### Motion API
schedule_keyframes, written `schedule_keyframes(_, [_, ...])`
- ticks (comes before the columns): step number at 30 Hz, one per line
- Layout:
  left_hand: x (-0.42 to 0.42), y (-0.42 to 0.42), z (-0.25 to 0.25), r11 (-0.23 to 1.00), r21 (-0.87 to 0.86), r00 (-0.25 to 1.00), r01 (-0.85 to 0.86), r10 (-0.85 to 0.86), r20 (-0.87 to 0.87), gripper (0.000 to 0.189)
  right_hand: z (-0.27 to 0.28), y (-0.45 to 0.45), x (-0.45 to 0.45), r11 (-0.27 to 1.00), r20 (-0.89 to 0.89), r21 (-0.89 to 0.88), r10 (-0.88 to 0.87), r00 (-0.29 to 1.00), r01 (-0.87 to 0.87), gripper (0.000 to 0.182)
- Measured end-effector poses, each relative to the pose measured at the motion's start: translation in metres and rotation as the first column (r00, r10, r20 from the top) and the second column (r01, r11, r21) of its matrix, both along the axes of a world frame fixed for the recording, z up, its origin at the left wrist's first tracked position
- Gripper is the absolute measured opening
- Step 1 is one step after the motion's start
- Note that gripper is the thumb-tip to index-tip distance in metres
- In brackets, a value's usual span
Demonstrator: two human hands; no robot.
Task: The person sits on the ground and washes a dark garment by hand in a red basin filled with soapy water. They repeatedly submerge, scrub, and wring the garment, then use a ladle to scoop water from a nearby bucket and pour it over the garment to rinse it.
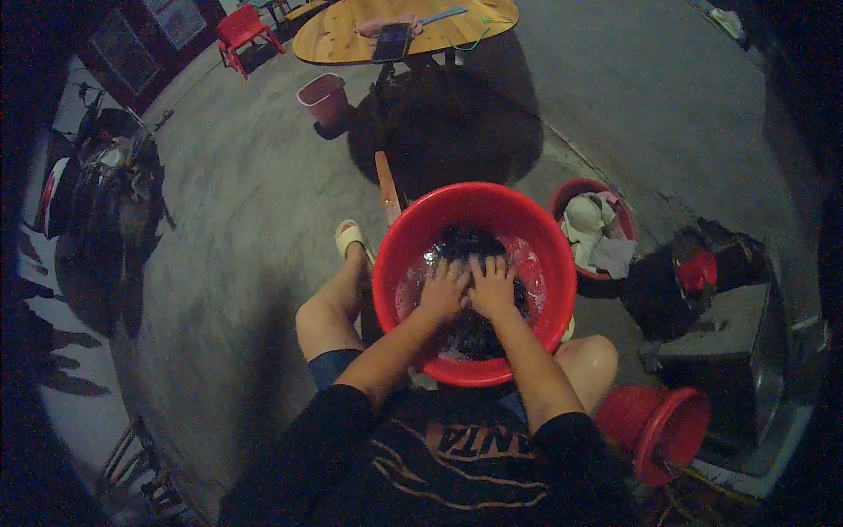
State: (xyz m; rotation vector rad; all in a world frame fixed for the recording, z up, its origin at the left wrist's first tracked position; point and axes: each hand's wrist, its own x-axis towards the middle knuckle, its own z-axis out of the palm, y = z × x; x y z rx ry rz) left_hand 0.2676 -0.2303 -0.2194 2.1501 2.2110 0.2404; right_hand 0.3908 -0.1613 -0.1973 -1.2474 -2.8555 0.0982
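Between my knees is a large red plastic basin (474, 372) holding sudsy water and dark wet cloth (471, 244). My left hand (446, 288) lies over the cloth, palm down, with its fingers apart. Close beside it, my right hand (492, 284) rests the same way, fingers spread and pointing away from me. The two hands nearly meet at the thumbs. Cloth under the palms is hidden, and its shape cannot be made out in the dim light. Foam shows along the basin's inner right side.
Right of the basin stands a red tub (622, 197) with pale clothes (589, 221). A wooden board (386, 178) leans out behind the basin's left rim. A red bucket (672, 435) lies tipped at lower right. Farther off are a pink bin (326, 99), wooden table (329, 39) and red chair (242, 33).
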Motion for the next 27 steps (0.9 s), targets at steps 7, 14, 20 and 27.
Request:
schedule_keyframes(7, [-0.019,0.002,0.021,0.822,-0.018,0.599,-0.569,0.43,0.675,0.056,0.035,0.048,0.006,0.891,-0.335,-0.293,-0.436,0.835,0.348,0.054])
schedule_keyframes(14, [0.003,0.008,0.054,0.806,-0.543,-0.599,-0.238,0.318,0.735,0.065,-0.035,0.02,-0.009,0.697,-0.574,-0.711,-0.496,0.652,-0.096,0.058])
schedule_keyframes(20, [-0.031,-0.002,0.015,0.729,-0.676,-0.775,-0.11,0.363,0.517,0.065,0.07,-0.073,-0.033,0.839,-0.742,-0.498,-0.281,0.609,-0.22,0.027])
schedule_keyframes(27, [0.017,0.001,0.047,0.563,-0.802,-0.744,-0.201,0.445,0.499,0.05,0.063,-0.046,-0.016,0.957,-0.71,-0.077,0.144,0.689,-0.279,0.019])
